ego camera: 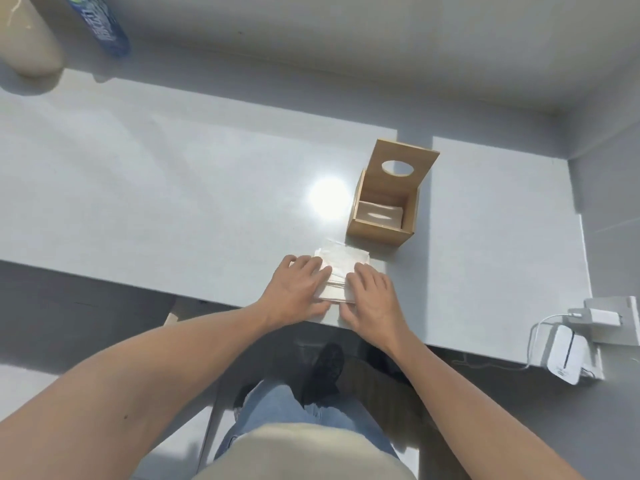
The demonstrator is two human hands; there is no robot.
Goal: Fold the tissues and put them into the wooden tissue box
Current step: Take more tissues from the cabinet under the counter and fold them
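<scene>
Because a fold must be pressed flat to hold, tissues (pixel 341 268) kept down on the table (pixel 173 188), just in front of the box (pixel 382 216) and near the table's front edge. Lying as a low white stack, the far part bare, the near part under both hands. Probably set so close to the box to make the later transfer short.

Left hand (pixel 298 289) laid palm down on the stack's left side, fingers (pixel 311 265) spread flat and a little apart, gripping nothing, only pressing. Right hand (pixel 372 296) placed the same way on the right side, fingers (pixel 363 273) stretched out and resting on the paper. Thumbs partly hidden at the near edge; cannot tell whether a layer is pinched there. Seems to be the step of smoothing or creasing, not yet of lifting.

Box standing behind the stack, slightly to the right, with the lid (pixel 398 168) tipped up and back, so the inside is open from above. Inside, something white already lying at the bottom, likely tissue; cannot say how much. Oval hole in the lid facing the camera.

Further from the box: a bright light reflection on the table just to its left; a bottle (pixel 100 26) and a beige container (pixel 27 39) far off at the back left corner; a white charger (pixel 595 318) with a small white device (pixel 566 355) far to the right, at the table's front corner. None of these in the way of the hands.
</scene>
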